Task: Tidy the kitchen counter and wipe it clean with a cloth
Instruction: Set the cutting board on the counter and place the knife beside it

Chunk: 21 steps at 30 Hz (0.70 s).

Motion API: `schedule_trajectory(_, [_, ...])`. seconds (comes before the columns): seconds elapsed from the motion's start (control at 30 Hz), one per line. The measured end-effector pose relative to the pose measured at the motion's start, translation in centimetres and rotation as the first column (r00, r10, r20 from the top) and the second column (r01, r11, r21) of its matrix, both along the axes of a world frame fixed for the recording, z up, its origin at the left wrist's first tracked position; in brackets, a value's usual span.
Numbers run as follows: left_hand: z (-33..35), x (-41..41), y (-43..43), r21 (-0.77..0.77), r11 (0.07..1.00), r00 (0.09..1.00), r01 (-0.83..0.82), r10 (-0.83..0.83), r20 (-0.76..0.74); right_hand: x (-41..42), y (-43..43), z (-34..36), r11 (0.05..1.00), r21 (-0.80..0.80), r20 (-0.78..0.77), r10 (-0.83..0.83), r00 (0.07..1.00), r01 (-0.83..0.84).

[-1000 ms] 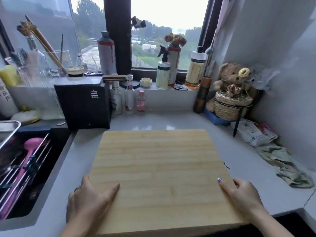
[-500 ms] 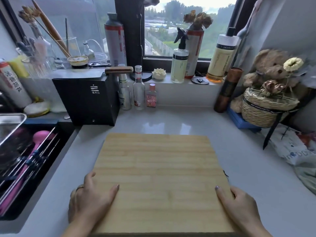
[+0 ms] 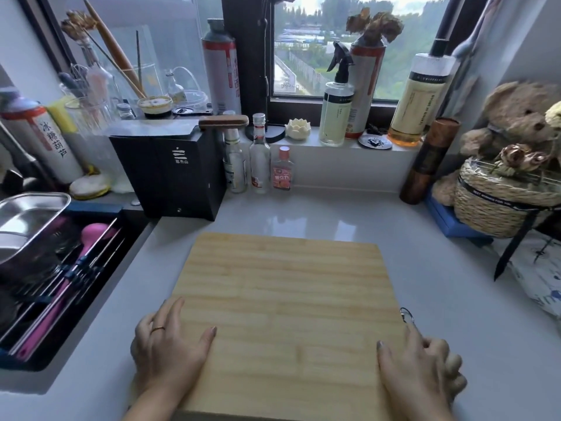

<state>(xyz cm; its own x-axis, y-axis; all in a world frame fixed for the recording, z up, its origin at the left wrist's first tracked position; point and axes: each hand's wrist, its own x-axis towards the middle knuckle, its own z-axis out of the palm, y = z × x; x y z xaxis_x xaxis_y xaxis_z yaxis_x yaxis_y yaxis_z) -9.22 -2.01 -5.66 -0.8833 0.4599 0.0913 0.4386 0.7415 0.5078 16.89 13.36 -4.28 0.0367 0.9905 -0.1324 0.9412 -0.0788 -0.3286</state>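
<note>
A large bamboo cutting board (image 3: 282,305) lies flat on the grey counter (image 3: 440,299) in front of me. My left hand (image 3: 167,347) grips its left edge near the front corner, thumb on top, a ring on one finger. My right hand (image 3: 422,369) grips the right edge near the front, thumb on top and fingers curled down the side. A small metal ring (image 3: 406,314) hangs from the board's right edge just beyond my right hand. No cloth is in view.
A black box (image 3: 170,174) stands behind the board at left, small bottles (image 3: 258,156) beside it. The sink (image 3: 45,268) with a steel tray and utensils lies left. A woven basket (image 3: 504,199), teddy bear (image 3: 516,117) and brown tube (image 3: 428,159) fill the right corner. Spray bottles line the windowsill.
My view has moved closer and turned left, so the cloth at the right dropped out of sight. Both hands stay on the board's side edges; the board hardly moved.
</note>
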Motion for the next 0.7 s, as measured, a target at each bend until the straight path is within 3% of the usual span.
schedule_trajectory(0.13, [1.4,-0.1,1.9,0.054,0.996,0.997,0.077,-0.078,0.013,-5.4,-0.3,1.2,0.96,0.126,-0.18,0.269,0.946,-0.249])
schedule_trajectory(0.23, [2.8,-1.6,2.7,0.122,0.982,0.986,0.145,-0.154,0.069,-10.2,0.3,3.0,0.848,0.16,-0.229,0.53,0.817,-0.505])
schedule_trajectory(0.33, [4.6,-3.3,2.8,0.282,0.95,0.976,0.138,-0.179,0.124,-15.2,1.4,5.8,0.726,0.209,-0.265,0.687,0.677,-0.655])
schedule_trajectory(0.47, [6.7,-6.0,3.2,0.411,0.91,0.963,0.055,-0.156,0.218,-22.1,4.1,10.4,0.62,0.331,-0.157,0.78,0.606,-0.712])
schedule_trajectory(0.7, [7.3,-9.6,5.0,0.467,0.88,0.935,-0.084,-0.092,0.342,-32.7,11.7,16.4,0.554,0.461,0.083,0.751,0.655,-0.693])
